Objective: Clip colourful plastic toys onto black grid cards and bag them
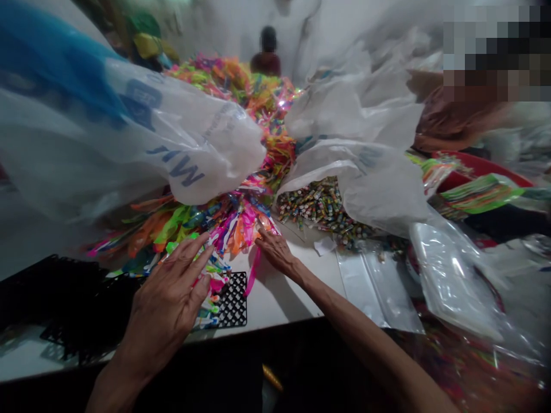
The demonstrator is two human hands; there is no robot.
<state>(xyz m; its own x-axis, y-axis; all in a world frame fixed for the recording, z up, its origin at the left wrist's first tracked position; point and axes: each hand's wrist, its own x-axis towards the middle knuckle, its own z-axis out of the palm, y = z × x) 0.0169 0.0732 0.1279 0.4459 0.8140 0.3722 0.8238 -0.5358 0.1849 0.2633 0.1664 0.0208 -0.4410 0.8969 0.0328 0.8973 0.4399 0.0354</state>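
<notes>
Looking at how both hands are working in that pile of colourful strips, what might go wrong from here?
1. The colourful strips under the left hand and right hand lie tangled, so pulling one may drag others along.
2. The white plastic bag overhangs the pile and may hide strips.

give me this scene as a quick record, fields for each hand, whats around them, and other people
left hand: flat, fingers spread, on the wrappers over a black grid tray
right hand: fingertips on the edge of the wrappers, holding nothing visible
surface: white table
nearby: plastic bags above the wrappers; small candies spilling from one bag; clear pouches to the right
other people: one at the far end, another at upper right
</notes>
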